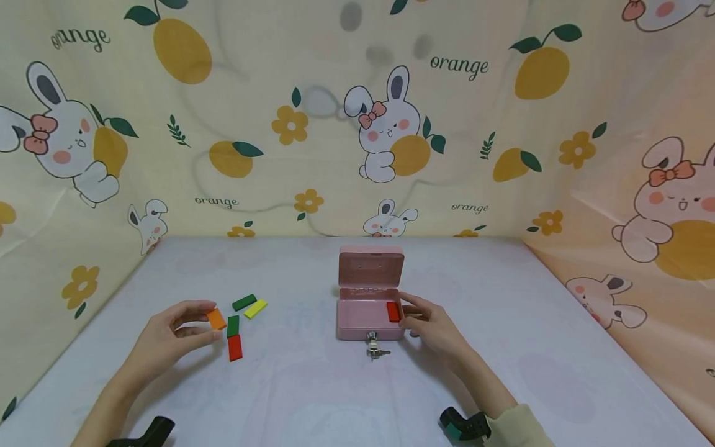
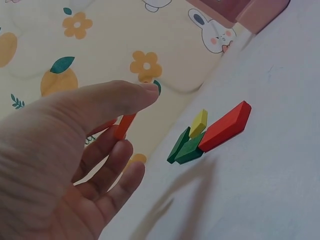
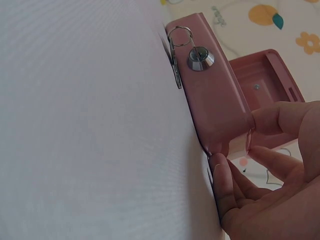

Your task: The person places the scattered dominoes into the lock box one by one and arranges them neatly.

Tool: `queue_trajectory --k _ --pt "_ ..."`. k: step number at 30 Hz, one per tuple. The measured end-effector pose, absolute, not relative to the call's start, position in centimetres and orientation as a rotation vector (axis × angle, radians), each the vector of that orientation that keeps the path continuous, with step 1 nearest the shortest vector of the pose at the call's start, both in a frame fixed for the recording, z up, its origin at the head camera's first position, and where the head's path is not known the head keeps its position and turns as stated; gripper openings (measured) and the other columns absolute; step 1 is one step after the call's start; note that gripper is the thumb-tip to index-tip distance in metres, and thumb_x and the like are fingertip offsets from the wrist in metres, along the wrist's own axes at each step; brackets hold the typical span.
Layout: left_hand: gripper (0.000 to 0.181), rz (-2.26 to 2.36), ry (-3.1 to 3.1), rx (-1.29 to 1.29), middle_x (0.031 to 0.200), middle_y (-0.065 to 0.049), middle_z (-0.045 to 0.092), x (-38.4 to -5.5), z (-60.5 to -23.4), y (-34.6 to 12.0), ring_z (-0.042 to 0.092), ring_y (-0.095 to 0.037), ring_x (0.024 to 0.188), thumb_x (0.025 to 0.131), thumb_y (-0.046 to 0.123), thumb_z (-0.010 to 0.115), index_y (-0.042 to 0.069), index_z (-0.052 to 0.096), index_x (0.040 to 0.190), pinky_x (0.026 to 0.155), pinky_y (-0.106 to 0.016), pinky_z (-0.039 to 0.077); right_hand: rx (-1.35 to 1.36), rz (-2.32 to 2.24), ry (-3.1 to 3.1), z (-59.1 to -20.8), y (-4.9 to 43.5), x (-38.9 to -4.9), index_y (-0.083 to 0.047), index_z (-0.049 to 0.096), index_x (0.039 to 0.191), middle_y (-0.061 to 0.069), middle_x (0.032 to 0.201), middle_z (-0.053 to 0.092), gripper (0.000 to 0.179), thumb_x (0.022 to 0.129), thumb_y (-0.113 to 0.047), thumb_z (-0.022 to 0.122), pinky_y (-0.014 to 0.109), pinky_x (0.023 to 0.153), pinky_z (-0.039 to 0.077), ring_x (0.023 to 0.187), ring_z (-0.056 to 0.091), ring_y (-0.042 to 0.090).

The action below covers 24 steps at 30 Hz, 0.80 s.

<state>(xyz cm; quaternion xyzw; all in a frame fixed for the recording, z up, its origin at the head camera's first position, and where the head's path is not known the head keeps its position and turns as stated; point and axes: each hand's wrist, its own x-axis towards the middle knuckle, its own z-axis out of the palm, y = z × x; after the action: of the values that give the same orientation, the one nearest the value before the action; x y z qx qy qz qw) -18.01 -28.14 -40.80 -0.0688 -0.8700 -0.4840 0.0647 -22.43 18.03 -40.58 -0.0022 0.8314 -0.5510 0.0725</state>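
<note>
My left hand [image 1: 175, 329] pinches an orange block [image 1: 216, 319] between thumb and fingers, a little above the table. Beside it lie two green blocks [image 1: 244, 302], a yellow block [image 1: 256, 308] and a red block [image 1: 235, 347]. Toward the middle stands a pink cash box [image 1: 354, 316], its lid [image 1: 371, 270] raised. One red block [image 1: 393, 311] is inside, against the right wall. A key on a ring [image 3: 176, 62] sits in the front lock. With thumb and curled fingers, my right hand [image 1: 432, 320] holds the box's right side; the right wrist view shows its fingertips [image 3: 218, 162] low on the wall.
A white tabletop [image 1: 301, 385] carries everything. Behind it and along both sides hangs a cream cloth [image 1: 251, 105] printed with rabbits and oranges. Between the loose blocks and the box lies a stretch of bare white surface.
</note>
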Motion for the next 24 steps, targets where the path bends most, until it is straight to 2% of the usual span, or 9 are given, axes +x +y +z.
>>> queue_trajectory --k 10,24 --pt "0.059 -1.488 -2.597 -0.23 0.125 -0.013 0.059 -17.9 -40.6 -27.7 0.06 -0.031 0.106 0.083 0.025 0.081 0.002 0.055 0.131 0.081 -0.019 0.052 -0.008 -1.652 2.497 -40.6 18.1 -22.5 -0.021 0.05 0.145 0.012 0.134 0.056 0.055 0.092 -0.015 0.066 0.044 0.087 0.05 0.112 0.056 0.027" --pt "0.06 -1.466 -2.611 -0.221 0.125 -0.011 0.059 -17.8 -40.6 -27.0 0.058 -0.028 0.107 0.084 0.03 0.081 0.003 0.056 0.131 0.082 -0.018 0.051 0.035 -1.66 2.493 -41.0 18.1 -22.7 -0.023 0.05 0.145 0.01 0.135 0.056 0.057 0.091 -0.016 0.067 0.044 0.088 0.049 0.111 0.055 0.027"
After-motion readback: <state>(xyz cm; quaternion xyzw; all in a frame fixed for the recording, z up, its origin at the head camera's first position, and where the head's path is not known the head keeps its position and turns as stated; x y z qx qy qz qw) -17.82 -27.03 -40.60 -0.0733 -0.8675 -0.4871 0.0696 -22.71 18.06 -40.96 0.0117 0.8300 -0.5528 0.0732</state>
